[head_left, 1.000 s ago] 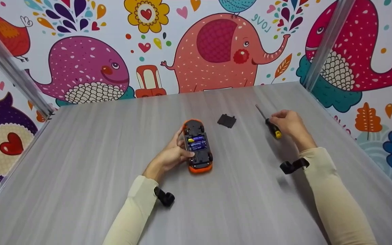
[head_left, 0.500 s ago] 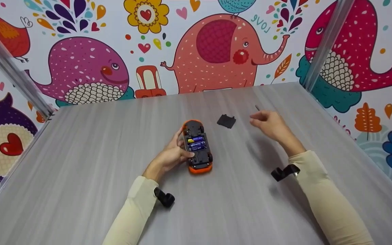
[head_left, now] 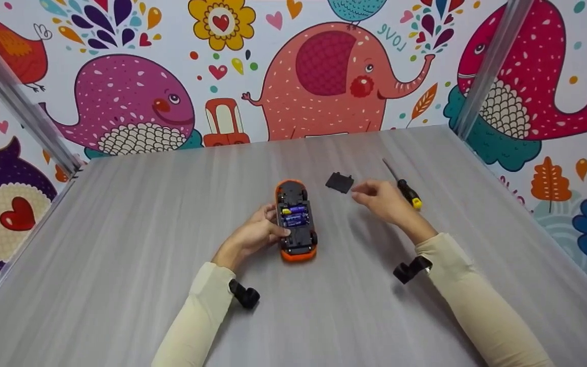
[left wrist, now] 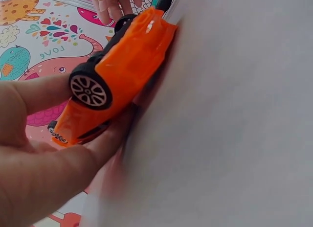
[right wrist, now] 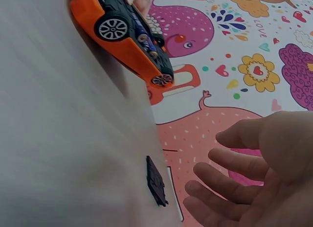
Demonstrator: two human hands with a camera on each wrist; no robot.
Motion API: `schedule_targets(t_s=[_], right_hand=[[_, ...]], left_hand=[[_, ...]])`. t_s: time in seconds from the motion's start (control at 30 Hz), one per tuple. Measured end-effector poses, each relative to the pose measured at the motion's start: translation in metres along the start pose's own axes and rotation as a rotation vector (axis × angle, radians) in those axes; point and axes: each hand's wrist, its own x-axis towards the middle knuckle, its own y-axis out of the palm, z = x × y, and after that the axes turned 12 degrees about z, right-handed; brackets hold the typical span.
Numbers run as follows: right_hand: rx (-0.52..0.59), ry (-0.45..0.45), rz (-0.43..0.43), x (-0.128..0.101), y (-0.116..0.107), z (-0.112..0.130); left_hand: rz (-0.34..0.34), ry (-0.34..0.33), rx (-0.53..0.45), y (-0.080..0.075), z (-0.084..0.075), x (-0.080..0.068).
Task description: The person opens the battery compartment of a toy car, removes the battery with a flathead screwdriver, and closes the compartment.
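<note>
An orange toy car lies upside down on the grey table, its battery bay open with purple batteries showing. My left hand holds the car by its left side; its fingers grip the orange body. A black battery cover lies just right of the car's far end, seen also in the right wrist view as the cover. My right hand hovers empty with relaxed fingers beside the cover. A black and yellow screwdriver lies on the table behind that hand.
Colourful cartoon walls close the table at the back and both sides, with metal posts at the corners. Black camera mounts sit on both wrists.
My right hand let go of the screwdriver, left it on the table, and moved left toward the battery cover. The left hand and car stayed put.
</note>
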Motion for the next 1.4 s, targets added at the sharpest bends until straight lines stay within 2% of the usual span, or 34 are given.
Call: schedule_targets(t_s=[0.27, 0.6, 0.83, 1.07, 1.17, 1.4], right_hand=[[0.071, -0.030, 0.030, 0.011, 0.012, 0.008], [0.079, 0.016, 0.080, 0.035, 0.026, 0.029], [0.302, 0.025, 0.154, 0.053, 0.041, 0.036], [0.515, 0.042, 0.159, 0.063, 0.048, 0.036], [0.561, 0.059, 0.171, 0.065, 0.049, 0.034], [0.569, 0.117, 0.156, 0.069, 0.053, 0.035]], left_hand=[[0.020, -0.012, 0.029, -0.005, -0.002, 0.000], [0.032, -0.031, 0.047, -0.010, -0.002, -0.004], [0.042, -0.041, 0.032, -0.009, -0.003, -0.002], [0.059, -0.044, 0.058, -0.008, -0.005, -0.004], [0.057, -0.049, 0.062, -0.008, -0.006, -0.005], [0.080, -0.061, 0.083, -0.008, -0.007, -0.007]])
